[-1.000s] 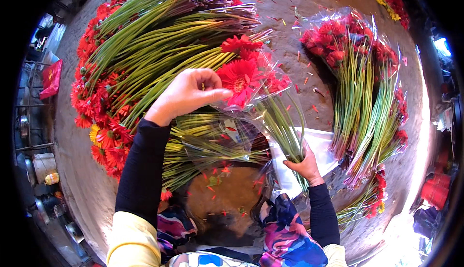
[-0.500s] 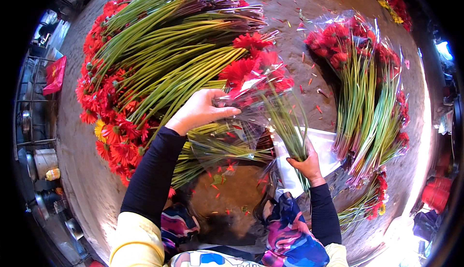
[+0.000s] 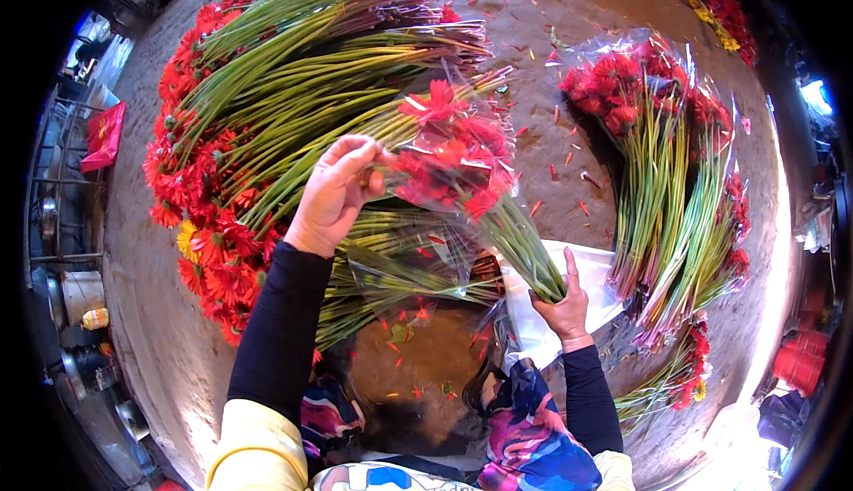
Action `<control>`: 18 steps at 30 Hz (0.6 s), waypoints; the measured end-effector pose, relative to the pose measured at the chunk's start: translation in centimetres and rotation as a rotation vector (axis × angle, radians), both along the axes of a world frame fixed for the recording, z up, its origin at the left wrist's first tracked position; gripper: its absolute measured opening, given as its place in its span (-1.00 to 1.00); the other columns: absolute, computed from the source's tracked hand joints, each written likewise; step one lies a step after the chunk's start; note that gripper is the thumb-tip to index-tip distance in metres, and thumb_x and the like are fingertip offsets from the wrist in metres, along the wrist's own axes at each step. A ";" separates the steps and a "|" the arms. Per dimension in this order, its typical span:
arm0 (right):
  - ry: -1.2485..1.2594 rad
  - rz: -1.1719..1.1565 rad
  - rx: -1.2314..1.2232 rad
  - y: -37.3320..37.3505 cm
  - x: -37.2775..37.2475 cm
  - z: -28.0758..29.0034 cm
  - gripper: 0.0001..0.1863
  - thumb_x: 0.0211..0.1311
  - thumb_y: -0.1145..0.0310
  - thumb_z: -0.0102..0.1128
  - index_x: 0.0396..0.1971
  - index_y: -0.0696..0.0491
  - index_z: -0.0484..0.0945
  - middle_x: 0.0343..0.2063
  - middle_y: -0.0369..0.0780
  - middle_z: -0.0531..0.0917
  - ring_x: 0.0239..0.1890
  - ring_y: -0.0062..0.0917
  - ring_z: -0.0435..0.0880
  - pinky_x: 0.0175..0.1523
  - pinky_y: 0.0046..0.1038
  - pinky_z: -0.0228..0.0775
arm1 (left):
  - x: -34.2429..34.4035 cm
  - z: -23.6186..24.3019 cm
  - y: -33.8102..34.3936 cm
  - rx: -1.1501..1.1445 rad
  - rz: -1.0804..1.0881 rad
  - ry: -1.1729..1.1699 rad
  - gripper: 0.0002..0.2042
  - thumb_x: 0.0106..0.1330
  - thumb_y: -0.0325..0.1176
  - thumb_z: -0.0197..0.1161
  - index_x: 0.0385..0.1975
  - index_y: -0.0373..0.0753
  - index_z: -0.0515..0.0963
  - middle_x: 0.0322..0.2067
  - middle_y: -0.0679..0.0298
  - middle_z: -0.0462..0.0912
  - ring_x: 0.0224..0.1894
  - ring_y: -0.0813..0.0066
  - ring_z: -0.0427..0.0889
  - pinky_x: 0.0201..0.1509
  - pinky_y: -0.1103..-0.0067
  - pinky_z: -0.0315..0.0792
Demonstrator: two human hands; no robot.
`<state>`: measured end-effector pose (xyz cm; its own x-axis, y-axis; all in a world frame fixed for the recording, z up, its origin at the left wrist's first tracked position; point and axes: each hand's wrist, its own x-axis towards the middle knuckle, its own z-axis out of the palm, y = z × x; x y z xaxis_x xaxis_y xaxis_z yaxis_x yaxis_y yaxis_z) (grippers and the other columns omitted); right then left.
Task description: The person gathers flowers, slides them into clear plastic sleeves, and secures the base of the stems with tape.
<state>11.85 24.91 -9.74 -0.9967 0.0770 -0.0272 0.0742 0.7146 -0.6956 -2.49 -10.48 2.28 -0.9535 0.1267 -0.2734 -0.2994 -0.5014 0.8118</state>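
A bunch of red gerbera daisies [image 3: 458, 149] is in front of me, its heads inside a clear plastic sleeve [image 3: 502, 127]. My right hand [image 3: 565, 306] grips the green stems [image 3: 529, 247] low down, with its index finger pointing up. At the upper left edge of the sleeve, my left hand [image 3: 339, 191] has its fingers curled and seems to pinch the film. Below the left hand, more clear sleeves [image 3: 418, 264] lie flat over loose stems. White sheeting [image 3: 591, 282] lies under and beside my right hand.
A large pile of loose gerberas [image 3: 293, 91] spreads to the left, heads outward. Several sleeved bunches [image 3: 662, 180] lie on the right. A smaller bunch [image 3: 680, 380] is nearer me. Petals dot the brown floor [image 3: 542, 73]. A metal rack [image 3: 67, 189] stands far left.
The heads have swung left and settled deeper in the sleeve. My left hand has risen slightly and curled its fingers. My right hand has kept the stems, its index finger now raised.
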 end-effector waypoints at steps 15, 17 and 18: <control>0.478 0.092 0.282 3.3 -0.4 -0.5 -0.46 -0.13 0.31 0.37 -0.03 -0.06 0.47 -0.47 -0.23 0.60 -0.48 -0.34 0.59 -0.40 -0.35 0.38 | 2.5 1.6 -6.2 -0.571 -0.451 -0.082 -0.69 0.32 -0.20 0.10 -0.09 -0.29 0.49 -0.36 0.28 0.64 -0.47 0.66 0.43 -0.32 0.74 0.31; 0.531 0.154 0.331 4.3 -0.8 0.2 -0.51 -0.10 0.31 0.36 -0.07 -0.06 0.49 -0.46 -0.25 0.61 -0.46 -0.38 0.59 -0.41 -0.37 0.33 | 2.6 1.9 -7.5 -0.604 -0.427 -0.014 -0.51 0.36 0.07 -0.02 -0.04 -0.26 0.49 -0.30 0.31 0.64 -0.35 0.69 0.44 -0.18 0.72 0.31; 0.577 0.164 0.363 4.2 -1.0 0.4 -0.54 -0.08 0.31 0.35 -0.08 -0.06 0.49 -0.44 -0.26 0.62 -0.45 -0.40 0.59 -0.39 -0.37 0.30 | 2.3 2.1 -7.4 -0.517 -0.310 -0.002 -0.47 0.36 0.14 -0.08 -0.05 -0.25 0.49 -0.27 0.32 0.62 -0.28 0.67 0.46 -0.11 0.70 0.31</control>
